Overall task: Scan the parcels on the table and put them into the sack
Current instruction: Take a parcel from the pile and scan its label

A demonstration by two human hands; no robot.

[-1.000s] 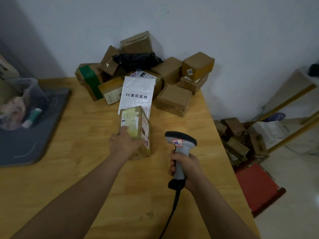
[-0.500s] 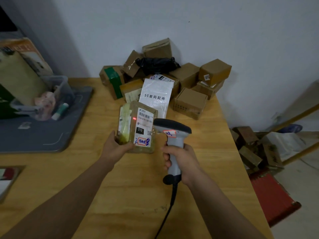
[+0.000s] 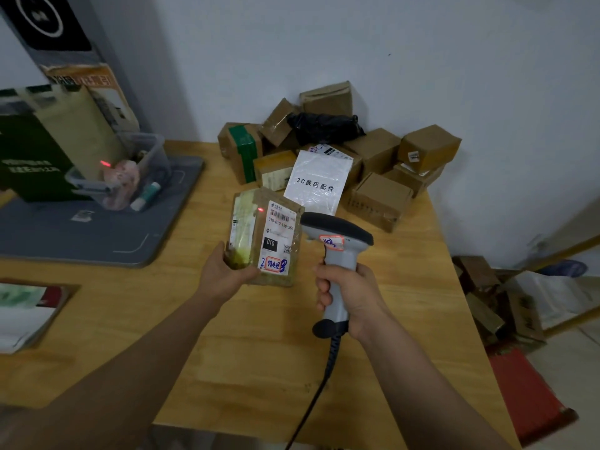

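My left hand (image 3: 224,274) grips a small brown taped parcel (image 3: 264,235) from its lower left corner and holds it above the wooden table (image 3: 259,352), white shipping label facing me. A red scanner dot sits at the label's upper left edge. My right hand (image 3: 349,297) is closed around the handle of a grey barcode scanner (image 3: 337,241), whose black head points left at the parcel, close beside it. A heap of brown parcels (image 3: 376,177), a black bag (image 3: 324,126) and a white mailer (image 3: 319,183) lies at the table's far end by the wall.
A grey tray (image 3: 97,232) with a clear plastic bin (image 3: 130,170) occupies the table's left. Cardboard boxes (image 3: 61,131) lean behind it. Papers (image 3: 22,313) lie at the left edge. On the floor to the right are more boxes (image 3: 500,297) and a red sack (image 3: 526,388). The scanner's cable (image 3: 311,404) trails toward me.
My left hand lifted the parcel off the table and turned its label toward me. The scanner moved up close to it, and a red dot now shows on the label.
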